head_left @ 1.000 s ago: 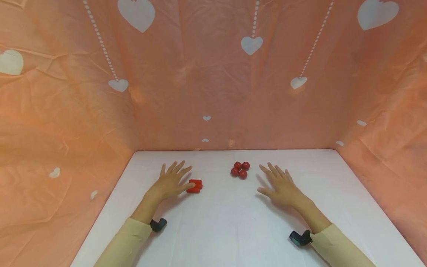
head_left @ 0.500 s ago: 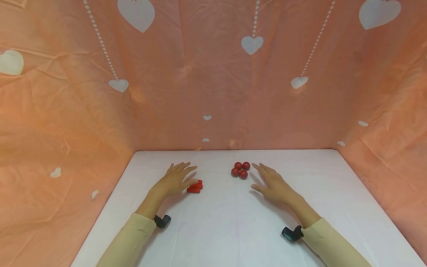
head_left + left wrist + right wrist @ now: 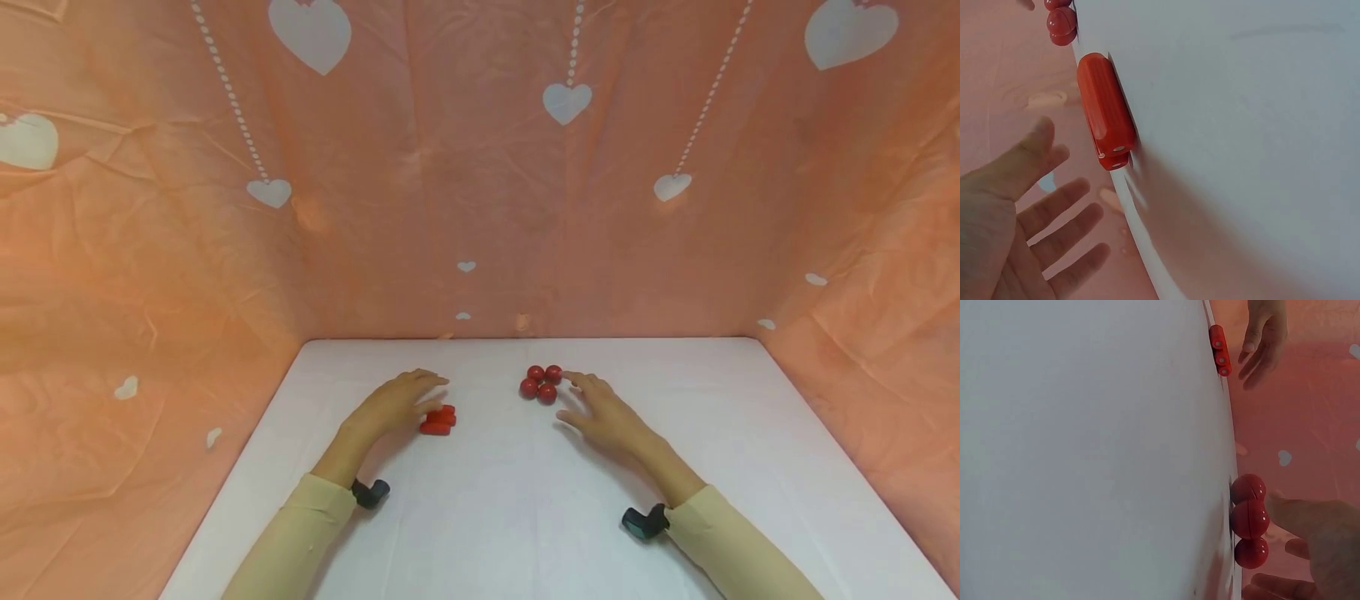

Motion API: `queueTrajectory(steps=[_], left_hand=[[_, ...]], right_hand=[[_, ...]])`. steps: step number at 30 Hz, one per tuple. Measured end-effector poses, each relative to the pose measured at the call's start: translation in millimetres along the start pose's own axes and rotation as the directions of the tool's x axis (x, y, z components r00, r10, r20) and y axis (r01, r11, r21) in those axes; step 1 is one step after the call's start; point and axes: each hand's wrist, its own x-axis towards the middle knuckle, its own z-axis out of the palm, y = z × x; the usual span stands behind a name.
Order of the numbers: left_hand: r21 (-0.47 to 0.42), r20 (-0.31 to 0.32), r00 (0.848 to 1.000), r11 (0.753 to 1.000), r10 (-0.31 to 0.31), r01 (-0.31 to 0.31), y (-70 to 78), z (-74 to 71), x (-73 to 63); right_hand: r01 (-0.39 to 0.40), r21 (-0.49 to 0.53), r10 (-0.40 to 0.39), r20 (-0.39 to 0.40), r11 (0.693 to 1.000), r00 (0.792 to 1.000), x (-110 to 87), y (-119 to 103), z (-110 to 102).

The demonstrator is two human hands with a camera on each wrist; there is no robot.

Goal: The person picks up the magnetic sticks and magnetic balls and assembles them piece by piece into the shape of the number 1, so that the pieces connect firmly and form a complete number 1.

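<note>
Three short red cylinders [image 3: 436, 429] lie side by side on the table, left of the middle. Over their far left side hovers my left hand [image 3: 395, 406], its thumb overlapping them in the head view. The left wrist view shows a gap between the spread fingers of that hand [image 3: 997, 231] and the red cylinders [image 3: 1104, 103]. Several glossy dark red balls [image 3: 547, 393] sit clustered near the back. My right hand [image 3: 609, 417] is just right of them, index fingertip right at the rear ball, thumb apart. In the right wrist view, its palm is beside the balls [image 3: 1249, 519], gripping nothing.
The white table [image 3: 487, 517] ends at a back edge below an orange-pink cloth [image 3: 480, 208] printed with hearts, which also covers both sides. A black wrist camera [image 3: 371, 493] juts from the left sleeve, another camera [image 3: 645, 522] from the right.
My right hand has moved left to the balls, its fingers bending more. My left hand has shifted slightly right over the cylinders, with its fingers drawn closer together. Cylinders and balls have stayed put.
</note>
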Motion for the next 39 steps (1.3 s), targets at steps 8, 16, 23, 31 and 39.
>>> queueTrajectory(steps=[8,16,23,31,39], left_hand=[[0.005,-0.031,0.998,0.999,0.05,-0.05,-2.1,3.8,5.4],[-0.001,-0.004,1.0,1.0,-0.022,0.022,-0.3,5.4,8.3],[0.01,0.0,1.0,1.0,-0.028,0.028,1.5,7.8,8.6],[0.023,0.005,0.998,0.998,-0.06,0.06,2.4,12.8,9.1],[0.019,-0.011,0.998,0.998,-0.055,0.055,0.8,12.2,12.5]], right_hand=[[0.014,0.051,-0.012,-0.04,0.999,0.999,9.7,-0.6,6.4],[-0.019,0.063,0.021,-0.035,0.998,0.999,19.7,-8.6,9.8],[-0.053,0.052,0.055,-0.041,0.997,0.998,23.6,-10.0,13.0],[-0.089,0.023,0.09,-0.046,0.996,0.995,26.1,-9.2,16.8],[-0.08,0.014,0.081,-0.066,0.997,0.995,28.9,-11.0,15.7]])
